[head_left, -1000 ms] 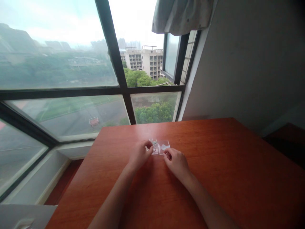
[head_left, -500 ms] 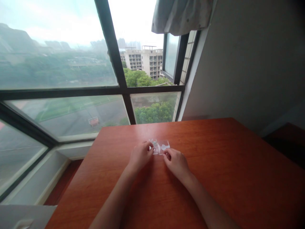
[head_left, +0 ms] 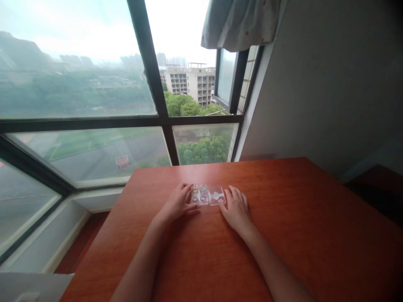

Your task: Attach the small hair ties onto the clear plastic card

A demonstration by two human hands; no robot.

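Note:
A small clear plastic case [head_left: 200, 195] lies opened flat on the table, with several small ring-shaped pieces in its compartments. Its transparent lid [head_left: 214, 200] is folded out to the right and bears a whitish shape. My left hand [head_left: 178, 202] rests at the case's left side, thumb near the front edge and fingers near the back, spread apart. Along the right edge of the lid lies my right hand [head_left: 235, 206], its fingers stretched and parted, the thumb at the lid's near corner. Whether the fingertips press on the plastic is too small to tell.
The reddish-brown wooden table [head_left: 201, 260] spreads around both forearms. Beyond its far edge stand dark-framed windows [head_left: 126, 122], one pane swung outward. A grey curtain [head_left: 241, 25] hangs above, and a plain wall [head_left: 315, 84] rises on the right.
My left hand has moved left off the compartments, uncovering the ring-shaped pieces, and its fingers have spread. My right hand has shifted slightly right and its curled fingers have straightened.

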